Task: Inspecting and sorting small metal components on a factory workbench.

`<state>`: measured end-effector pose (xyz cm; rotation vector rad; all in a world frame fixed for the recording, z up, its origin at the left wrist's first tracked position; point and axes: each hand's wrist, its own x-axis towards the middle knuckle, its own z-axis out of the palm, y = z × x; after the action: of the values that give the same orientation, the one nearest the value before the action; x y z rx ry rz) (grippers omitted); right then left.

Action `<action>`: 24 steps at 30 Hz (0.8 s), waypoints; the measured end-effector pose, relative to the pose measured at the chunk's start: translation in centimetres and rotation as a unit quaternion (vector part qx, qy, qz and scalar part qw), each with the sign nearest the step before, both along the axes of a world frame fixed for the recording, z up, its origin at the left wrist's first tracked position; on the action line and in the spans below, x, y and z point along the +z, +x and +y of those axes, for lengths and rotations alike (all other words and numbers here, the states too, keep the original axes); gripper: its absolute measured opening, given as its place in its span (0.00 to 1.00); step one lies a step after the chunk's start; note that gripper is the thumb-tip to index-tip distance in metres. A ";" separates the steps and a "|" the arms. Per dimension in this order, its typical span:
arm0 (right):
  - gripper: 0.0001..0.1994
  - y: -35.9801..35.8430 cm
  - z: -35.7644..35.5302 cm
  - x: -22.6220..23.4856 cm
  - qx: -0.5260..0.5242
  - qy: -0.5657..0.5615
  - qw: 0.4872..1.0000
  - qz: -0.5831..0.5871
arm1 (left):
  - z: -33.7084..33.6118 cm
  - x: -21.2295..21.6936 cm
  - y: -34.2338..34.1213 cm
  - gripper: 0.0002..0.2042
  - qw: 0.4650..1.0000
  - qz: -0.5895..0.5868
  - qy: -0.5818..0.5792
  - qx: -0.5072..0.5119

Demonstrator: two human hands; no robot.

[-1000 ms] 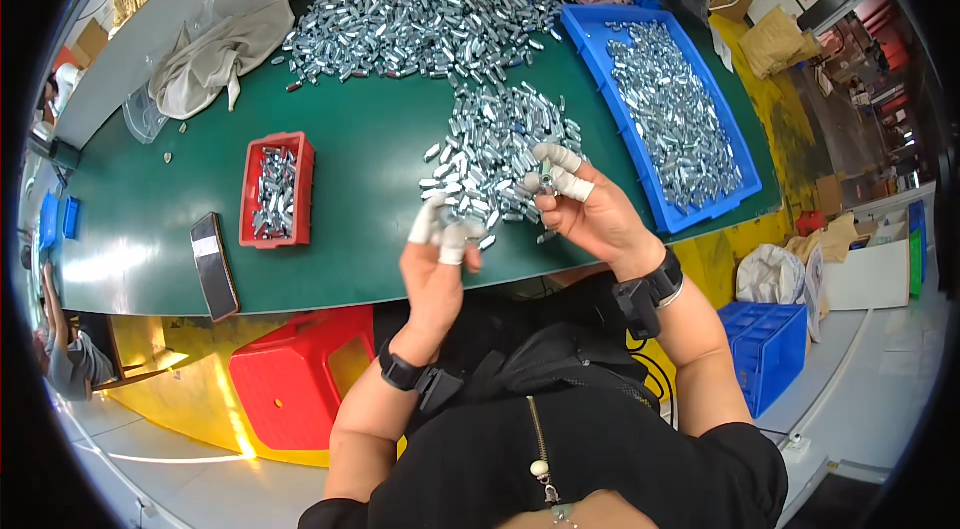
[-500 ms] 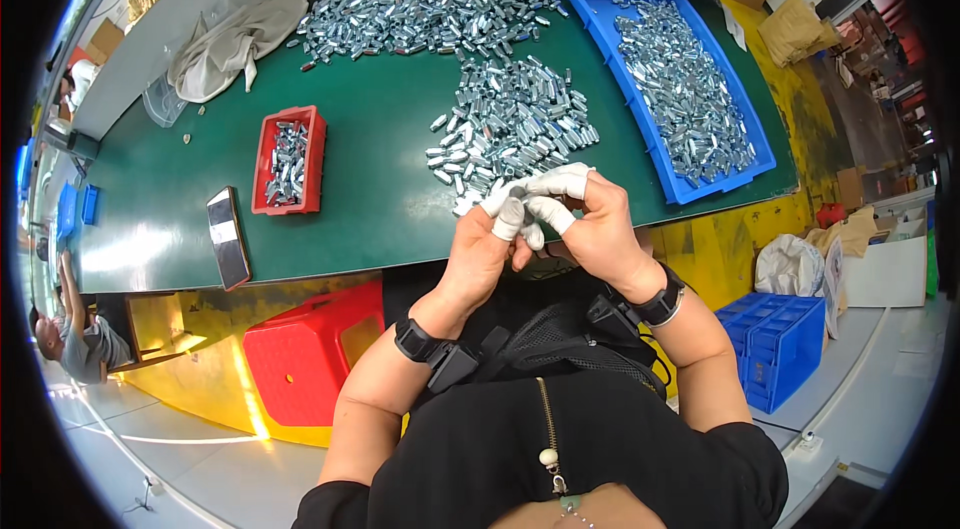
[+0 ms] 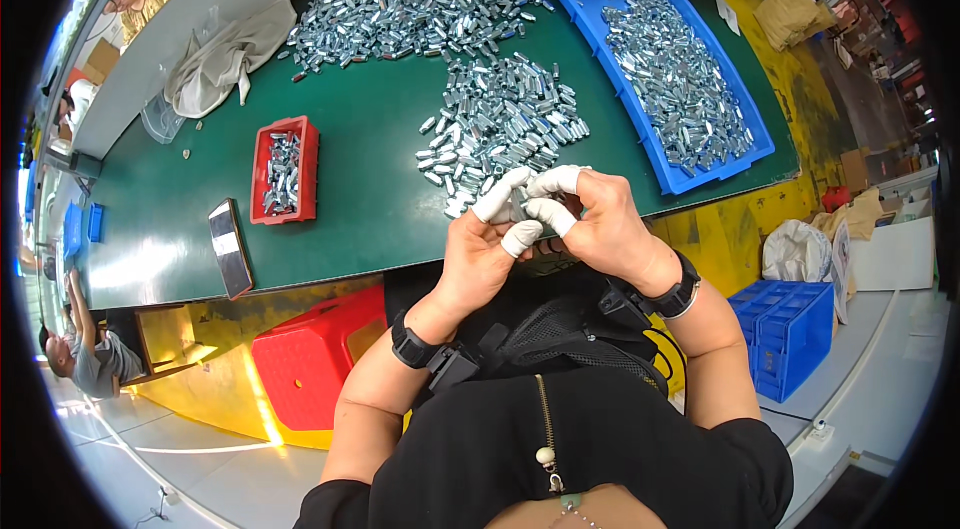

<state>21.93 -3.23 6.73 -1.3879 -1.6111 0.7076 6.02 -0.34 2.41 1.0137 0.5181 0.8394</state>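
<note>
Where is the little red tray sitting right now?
In the head view, the small red tray sits on the green table, on the person's left. It lies just right of a dark flat device and left of the loose metal parts.

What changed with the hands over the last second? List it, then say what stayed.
The left hand and right hand, apart above the loose metal parts a second ago, came together at the table edge, fingertips pinching a small part between them. The blue tray, red bin and piles stayed put.
</note>
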 end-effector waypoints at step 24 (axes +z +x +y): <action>0.03 0.8 -0.8 -0.8 0.038 0.030 0.999 -0.004 | -0.2 -0.3 0.6 0.16 0.998 0.040 0.025 -0.029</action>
<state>22.76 -4.06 5.91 -1.2941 -1.6845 0.6928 6.59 -0.54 2.16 1.1075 0.5359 0.7664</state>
